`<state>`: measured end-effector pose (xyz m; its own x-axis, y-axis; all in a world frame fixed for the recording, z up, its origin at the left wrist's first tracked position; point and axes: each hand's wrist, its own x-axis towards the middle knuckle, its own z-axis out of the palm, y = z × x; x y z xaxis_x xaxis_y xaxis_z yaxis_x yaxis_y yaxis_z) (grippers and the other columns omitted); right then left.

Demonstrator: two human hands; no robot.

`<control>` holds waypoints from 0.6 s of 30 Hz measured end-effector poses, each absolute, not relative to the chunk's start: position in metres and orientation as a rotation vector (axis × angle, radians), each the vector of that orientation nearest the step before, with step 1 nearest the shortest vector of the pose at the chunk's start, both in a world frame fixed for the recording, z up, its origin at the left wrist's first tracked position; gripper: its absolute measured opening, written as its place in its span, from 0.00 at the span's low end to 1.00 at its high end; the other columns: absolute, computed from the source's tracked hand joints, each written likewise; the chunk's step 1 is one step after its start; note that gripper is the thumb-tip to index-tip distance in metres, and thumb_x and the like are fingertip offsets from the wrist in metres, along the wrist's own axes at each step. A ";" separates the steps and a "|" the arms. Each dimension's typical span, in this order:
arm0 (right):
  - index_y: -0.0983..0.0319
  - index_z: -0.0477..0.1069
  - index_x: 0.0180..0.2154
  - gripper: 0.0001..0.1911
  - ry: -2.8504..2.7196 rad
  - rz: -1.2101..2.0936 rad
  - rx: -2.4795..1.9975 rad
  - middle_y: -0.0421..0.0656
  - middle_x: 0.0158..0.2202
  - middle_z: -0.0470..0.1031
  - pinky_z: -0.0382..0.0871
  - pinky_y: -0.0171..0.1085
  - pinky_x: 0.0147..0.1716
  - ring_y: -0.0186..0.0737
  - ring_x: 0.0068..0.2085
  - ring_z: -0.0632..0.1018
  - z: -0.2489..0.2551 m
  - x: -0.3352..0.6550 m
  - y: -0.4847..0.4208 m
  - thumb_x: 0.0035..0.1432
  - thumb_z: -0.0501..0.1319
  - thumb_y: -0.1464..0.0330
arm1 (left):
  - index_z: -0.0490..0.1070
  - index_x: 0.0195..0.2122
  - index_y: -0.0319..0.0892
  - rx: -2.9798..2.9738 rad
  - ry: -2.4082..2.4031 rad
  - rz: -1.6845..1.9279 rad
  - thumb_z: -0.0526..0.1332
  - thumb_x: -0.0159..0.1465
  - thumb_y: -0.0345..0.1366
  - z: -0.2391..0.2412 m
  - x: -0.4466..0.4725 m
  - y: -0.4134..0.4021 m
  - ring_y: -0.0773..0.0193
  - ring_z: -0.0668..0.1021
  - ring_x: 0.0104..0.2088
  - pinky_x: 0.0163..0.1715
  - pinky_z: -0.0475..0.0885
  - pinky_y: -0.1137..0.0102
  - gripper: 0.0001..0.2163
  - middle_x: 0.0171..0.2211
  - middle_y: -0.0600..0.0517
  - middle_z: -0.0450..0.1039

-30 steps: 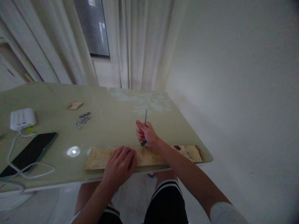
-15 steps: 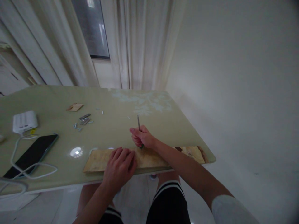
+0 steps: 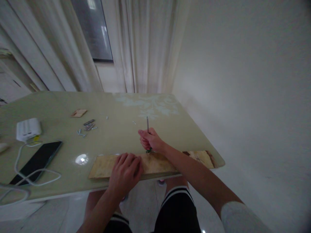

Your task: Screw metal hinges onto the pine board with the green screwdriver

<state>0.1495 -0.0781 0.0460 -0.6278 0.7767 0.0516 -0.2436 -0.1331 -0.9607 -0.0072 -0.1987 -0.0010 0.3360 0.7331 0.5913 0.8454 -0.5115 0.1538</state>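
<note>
Desk (image 3: 116, 139) was glossy green w/ pale leaf print (image 3: 155, 103) beyond R grip (image 3: 151, 140); curtains (image 3: 150, 48) past that, white wall (image 3: 243, 81) to its R. R grip was clenched on a tool (image 3: 147, 122), metal shaft up, at plank's (image 3: 157, 163) far edge. L grip (image 3: 125, 172) lay on plank, L of R grip (couldn't tell if it clasped). R forearm (image 3: 194, 171) hid part of plank. Farther L of both grips: screws (image 3: 81, 133), metal pcs (image 3: 89, 125), wood pc (image 3: 79, 113), then phone (image 3: 36, 161), cable (image 3: 17, 157), white box (image 3: 28, 128); yellow tag (image 3: 36, 138) there was too small to read.

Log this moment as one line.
left hand: on long tan wooden board | right hand: gripping slim grey metal-shafted tool
</note>
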 end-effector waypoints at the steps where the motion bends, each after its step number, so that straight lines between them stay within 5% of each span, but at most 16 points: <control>1: 0.56 0.51 0.19 0.36 -1.408 1.824 -0.622 0.27 0.13 0.49 0.48 0.30 0.11 0.24 0.13 0.52 0.045 0.150 -0.079 0.57 0.66 0.39 | 0.77 0.45 0.44 -2.415 -1.444 -0.917 0.60 0.72 0.33 -0.001 -0.007 -0.199 0.49 0.77 0.43 0.47 0.74 0.52 0.06 0.39 0.46 0.77; 18: 0.56 0.51 0.18 0.36 -1.297 1.693 -0.677 0.28 0.12 0.50 0.49 0.30 0.10 0.25 0.12 0.53 0.045 0.162 -0.081 0.54 0.68 0.40 | 0.76 0.45 0.44 -2.436 -1.415 -0.911 0.59 0.72 0.32 0.001 -0.008 -0.199 0.51 0.76 0.44 0.47 0.74 0.54 0.06 0.40 0.46 0.77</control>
<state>0.1619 -0.0807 0.0447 -0.4701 0.8785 0.0850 -0.3104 -0.0744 -0.9477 -0.0082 -0.1992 0.0005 0.3590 0.7249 0.5878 0.8353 -0.5305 0.1441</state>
